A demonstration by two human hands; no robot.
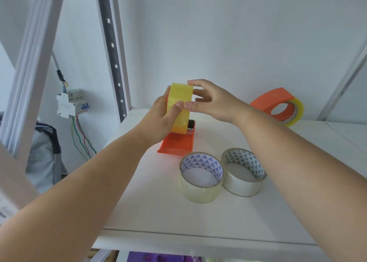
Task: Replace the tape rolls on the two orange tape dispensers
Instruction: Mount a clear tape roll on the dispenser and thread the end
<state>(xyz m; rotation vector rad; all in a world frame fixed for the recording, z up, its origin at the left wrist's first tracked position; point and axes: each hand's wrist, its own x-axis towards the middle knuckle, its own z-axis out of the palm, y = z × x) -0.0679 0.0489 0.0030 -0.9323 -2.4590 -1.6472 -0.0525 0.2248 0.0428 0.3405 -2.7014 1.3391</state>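
Note:
An orange tape dispenser (176, 143) stands on the white shelf (158, 212) with a yellowish tape roll (179, 106) upright in it. My left hand (160, 118) grips that roll from its left side, thumb across the front. My right hand (210, 101) touches the roll's right edge with its fingertips. A second orange dispenser (272, 101) with a yellowish roll lies at the back right. Two clear tape rolls lie flat in front: one nearer (200, 178), one to its right (243, 171).
A perforated shelf upright (113, 49) rises at the back left. Beyond the shelf's left edge hangs a circuit breaker (71, 105) with coloured wires. A white frame post (33, 63) slants at the far left. A white wall closes the back.

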